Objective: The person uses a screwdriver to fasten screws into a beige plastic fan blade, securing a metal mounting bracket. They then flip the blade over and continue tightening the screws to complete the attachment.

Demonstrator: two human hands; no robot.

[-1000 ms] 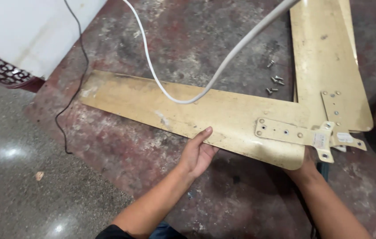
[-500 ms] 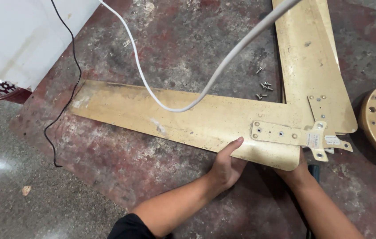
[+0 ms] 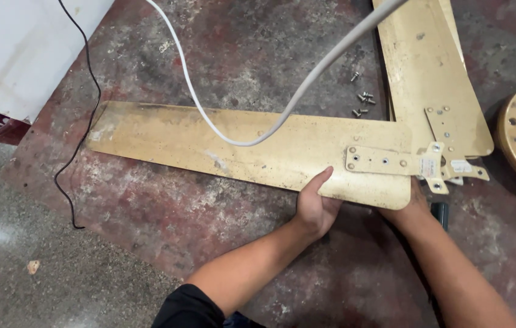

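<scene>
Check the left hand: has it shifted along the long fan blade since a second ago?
Yes. The left hand slid along the fan blade toward the metal bracket at its wide end.

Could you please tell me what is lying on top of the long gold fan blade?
A white cable loops across the long gold fan blade, and a bolted metal bracket sits near its wide end. Beneath, the right hand is mostly covered.

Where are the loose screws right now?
In the head view, the screws lie on the floor upper right, in the corner between the two fan blades, just right of the white cable.
</scene>
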